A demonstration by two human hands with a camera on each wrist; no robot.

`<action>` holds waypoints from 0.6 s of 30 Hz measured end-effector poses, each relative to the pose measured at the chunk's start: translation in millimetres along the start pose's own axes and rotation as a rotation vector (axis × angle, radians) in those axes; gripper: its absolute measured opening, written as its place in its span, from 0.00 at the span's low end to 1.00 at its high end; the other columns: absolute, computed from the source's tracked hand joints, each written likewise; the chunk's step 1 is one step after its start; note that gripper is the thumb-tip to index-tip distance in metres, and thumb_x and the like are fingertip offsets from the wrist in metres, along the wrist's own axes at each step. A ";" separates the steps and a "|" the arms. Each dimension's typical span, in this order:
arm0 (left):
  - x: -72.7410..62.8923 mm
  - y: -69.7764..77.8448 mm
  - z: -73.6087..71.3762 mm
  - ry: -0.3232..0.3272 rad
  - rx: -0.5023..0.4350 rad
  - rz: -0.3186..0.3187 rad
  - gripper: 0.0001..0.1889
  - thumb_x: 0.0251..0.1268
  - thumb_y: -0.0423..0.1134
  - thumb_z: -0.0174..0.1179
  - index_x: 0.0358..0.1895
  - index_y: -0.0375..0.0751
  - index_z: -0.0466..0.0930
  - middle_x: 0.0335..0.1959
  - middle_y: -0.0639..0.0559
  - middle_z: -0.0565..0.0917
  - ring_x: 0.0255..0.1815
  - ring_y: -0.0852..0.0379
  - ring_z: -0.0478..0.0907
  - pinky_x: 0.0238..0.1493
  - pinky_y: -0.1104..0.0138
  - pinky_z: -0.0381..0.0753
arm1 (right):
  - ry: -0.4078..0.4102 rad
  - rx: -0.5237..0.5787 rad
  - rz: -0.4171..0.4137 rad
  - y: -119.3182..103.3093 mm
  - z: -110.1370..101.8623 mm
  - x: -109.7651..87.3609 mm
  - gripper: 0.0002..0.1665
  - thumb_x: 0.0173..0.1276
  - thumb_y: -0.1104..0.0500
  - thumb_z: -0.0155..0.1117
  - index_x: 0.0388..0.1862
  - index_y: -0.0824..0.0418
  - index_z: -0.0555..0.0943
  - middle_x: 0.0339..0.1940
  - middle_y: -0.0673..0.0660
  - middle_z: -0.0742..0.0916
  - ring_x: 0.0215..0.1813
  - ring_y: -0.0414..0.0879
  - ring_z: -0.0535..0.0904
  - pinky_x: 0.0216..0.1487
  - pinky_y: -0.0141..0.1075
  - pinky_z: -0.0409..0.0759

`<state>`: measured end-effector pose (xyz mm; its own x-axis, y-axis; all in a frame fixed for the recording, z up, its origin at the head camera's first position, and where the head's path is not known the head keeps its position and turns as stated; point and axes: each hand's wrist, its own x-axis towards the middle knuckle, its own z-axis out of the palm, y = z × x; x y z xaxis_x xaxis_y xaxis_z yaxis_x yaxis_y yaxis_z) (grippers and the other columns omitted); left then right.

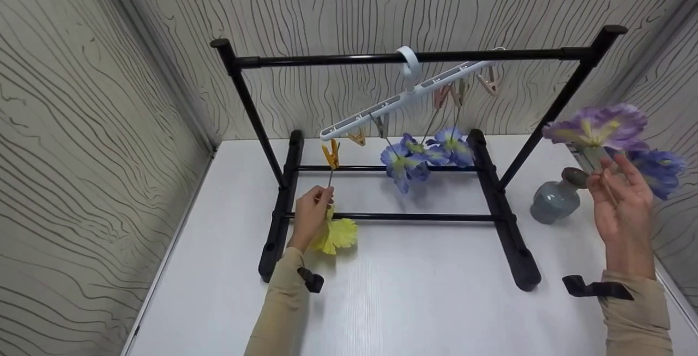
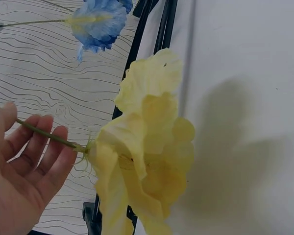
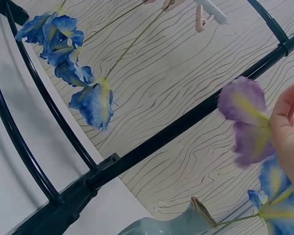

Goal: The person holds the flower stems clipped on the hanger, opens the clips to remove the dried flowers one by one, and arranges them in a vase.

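My left hand (image 1: 308, 215) pinches the thin stem of a yellow artificial flower (image 1: 339, 234), whose bloom hangs downward. The stem's upper end meets an orange-yellow clothespin (image 1: 331, 155) at the low end of a tilted white hanger (image 1: 381, 107). In the left wrist view the stem (image 2: 49, 134) runs across my fingers to the bloom. My right hand (image 1: 627, 209) holds a purple artificial flower (image 1: 605, 128) by its stem, bloom up, near a grey-blue vase (image 1: 555, 203). A blue flower (image 3: 279, 208) stands in that vase, partly behind my right hand.
The hanger hooks over the top bar of a black rack (image 1: 327, 60) on a white table (image 1: 414, 301). Several blue flowers (image 1: 406, 162) hang upside down from its clips. Other clothespins, such as a pink one (image 1: 489, 82), hold nothing. Patterned walls stand behind and at both sides.
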<state>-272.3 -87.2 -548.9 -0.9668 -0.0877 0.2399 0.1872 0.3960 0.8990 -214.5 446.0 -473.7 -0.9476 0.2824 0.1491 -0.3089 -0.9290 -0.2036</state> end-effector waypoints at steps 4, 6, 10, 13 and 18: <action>0.2 0.4 -0.3 -0.007 -0.007 -0.025 0.14 0.80 0.43 0.58 0.36 0.37 0.83 0.32 0.46 0.86 0.37 0.45 0.86 0.39 0.62 0.85 | 0.068 0.021 -0.002 -1.7 0.5 3.4 0.18 0.70 0.87 0.47 0.54 0.75 0.71 0.49 0.70 0.79 0.41 0.62 0.81 0.40 0.48 0.85; 0.5 0.7 -0.7 -0.009 -0.008 -0.029 0.14 0.80 0.43 0.58 0.36 0.37 0.84 0.32 0.46 0.86 0.37 0.45 0.86 0.40 0.61 0.85 | 0.062 0.043 -0.001 -1.9 0.4 5.7 0.15 0.70 0.87 0.47 0.50 0.76 0.70 0.47 0.71 0.79 0.40 0.63 0.81 0.41 0.49 0.85; 0.2 -0.2 -1.9 -0.012 -0.002 -0.014 0.15 0.81 0.43 0.58 0.36 0.37 0.84 0.33 0.43 0.87 0.37 0.44 0.86 0.40 0.61 0.85 | 0.004 0.108 0.023 -2.6 -1.7 10.0 0.12 0.71 0.86 0.44 0.49 0.83 0.72 0.42 0.74 0.79 0.39 0.66 0.81 0.41 0.51 0.86; 0.0 -1.0 -2.4 -0.015 0.013 -0.010 0.16 0.81 0.45 0.57 0.36 0.37 0.83 0.34 0.43 0.87 0.37 0.45 0.87 0.40 0.61 0.85 | -0.024 0.112 0.031 -4.2 -4.1 11.4 0.13 0.73 0.84 0.43 0.49 0.84 0.75 0.37 0.74 0.80 0.37 0.66 0.81 0.40 0.52 0.86; 0.1 -1.3 -2.1 -0.021 0.017 -0.004 0.16 0.81 0.45 0.57 0.36 0.37 0.83 0.34 0.42 0.87 0.38 0.44 0.86 0.40 0.60 0.85 | -0.007 0.066 0.001 -8.5 -5.5 10.4 0.10 0.74 0.82 0.48 0.45 0.81 0.77 0.33 0.74 0.82 0.35 0.66 0.83 0.39 0.54 0.87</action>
<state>-272.3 -89.6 -549.3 -0.9710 -0.0705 0.2284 0.1803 0.4114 0.8934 -222.2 458.1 -475.7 -0.9474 0.2800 0.1553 -0.3016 -0.9432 -0.1396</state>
